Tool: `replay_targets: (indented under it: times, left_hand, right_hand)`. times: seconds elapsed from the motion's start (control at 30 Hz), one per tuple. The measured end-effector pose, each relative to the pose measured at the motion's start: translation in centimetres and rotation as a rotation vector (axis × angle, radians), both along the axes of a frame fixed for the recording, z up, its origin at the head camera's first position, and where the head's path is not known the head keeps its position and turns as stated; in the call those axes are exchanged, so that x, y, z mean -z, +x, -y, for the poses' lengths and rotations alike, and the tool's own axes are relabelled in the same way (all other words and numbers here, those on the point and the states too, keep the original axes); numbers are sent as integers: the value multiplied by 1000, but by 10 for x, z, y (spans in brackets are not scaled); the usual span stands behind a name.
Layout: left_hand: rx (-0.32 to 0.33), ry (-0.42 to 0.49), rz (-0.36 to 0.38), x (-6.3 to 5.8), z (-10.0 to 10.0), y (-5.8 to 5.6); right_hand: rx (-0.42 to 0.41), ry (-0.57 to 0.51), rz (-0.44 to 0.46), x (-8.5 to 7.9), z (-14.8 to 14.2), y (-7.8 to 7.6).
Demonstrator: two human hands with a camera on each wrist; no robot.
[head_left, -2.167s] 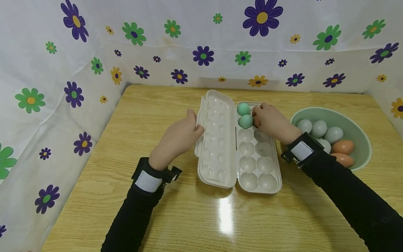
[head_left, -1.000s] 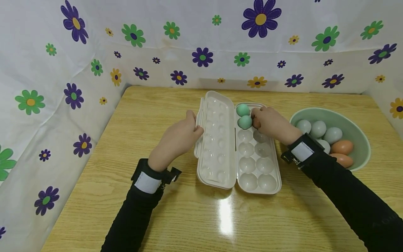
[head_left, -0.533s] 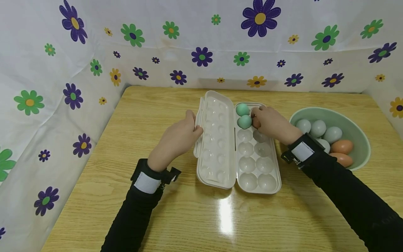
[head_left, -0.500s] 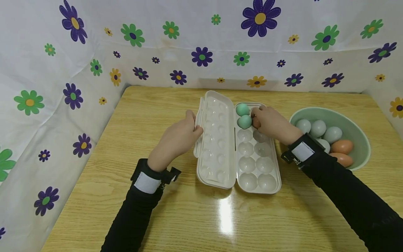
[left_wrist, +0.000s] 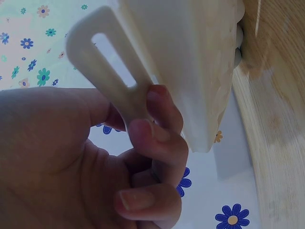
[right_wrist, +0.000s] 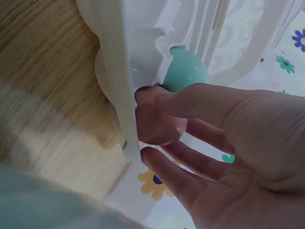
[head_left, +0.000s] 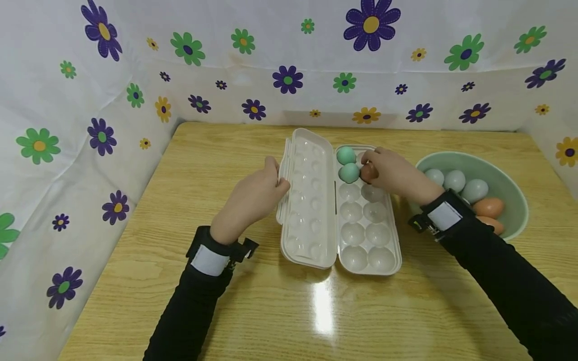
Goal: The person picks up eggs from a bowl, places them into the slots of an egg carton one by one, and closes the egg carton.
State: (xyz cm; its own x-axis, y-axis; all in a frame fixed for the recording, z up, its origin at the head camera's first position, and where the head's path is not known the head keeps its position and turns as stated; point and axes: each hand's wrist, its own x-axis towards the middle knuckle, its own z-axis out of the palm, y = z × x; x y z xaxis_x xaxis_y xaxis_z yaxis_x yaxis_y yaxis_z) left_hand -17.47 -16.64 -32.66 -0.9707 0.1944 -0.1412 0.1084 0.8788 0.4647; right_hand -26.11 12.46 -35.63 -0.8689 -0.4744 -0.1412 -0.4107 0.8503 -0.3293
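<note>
A white plastic egg box (head_left: 354, 233) lies with its lid (head_left: 316, 200) folded back to the left. My left hand (head_left: 253, 198) pinches the lid's edge; in the left wrist view its thumb and curled fingers are on the looped latch flap (left_wrist: 112, 52). In the far cups are two green eggs (head_left: 349, 173) and a brown egg (head_left: 369, 172). My right hand (head_left: 395, 173) is around the brown egg. In the right wrist view the thumb lies across the brown egg (right_wrist: 159, 119), with fingertips at its far side. The cups nearer me hold no eggs.
At the right stands a green oval bowl (head_left: 515, 210) with several pale eggs (head_left: 474, 190) and brown eggs (head_left: 488, 207); my right forearm overlaps its near left side. A flower-print cloth (head_left: 253, 60) surrounds the wooden table (head_left: 203, 160) at the back and sides.
The right hand and wrist have shifted slightly right, and more of the brown egg shows between the fingers. The left hand keeps its hold on the lid.
</note>
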Motion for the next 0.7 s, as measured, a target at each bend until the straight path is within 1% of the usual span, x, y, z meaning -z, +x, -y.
replay_targets:
  times: [0.17, 0.37, 0.5, 0.7]
  left_hand:
    - [-1, 0, -4, 1, -1, -1]
    - [-1, -1, 3, 0, -1, -1]
    - [-1, 4, 5, 0, -1, 0]
    - [-2, 4, 0, 0, -1, 0]
  right_hand:
    - [1, -14, -17, -6, -6, 4]
    - [-11, -39, -33, -15, -18, 15]
    - [-2, -32, -50, -20, -29, 19]
    - [28, 2, -60, -25, -48, 20]
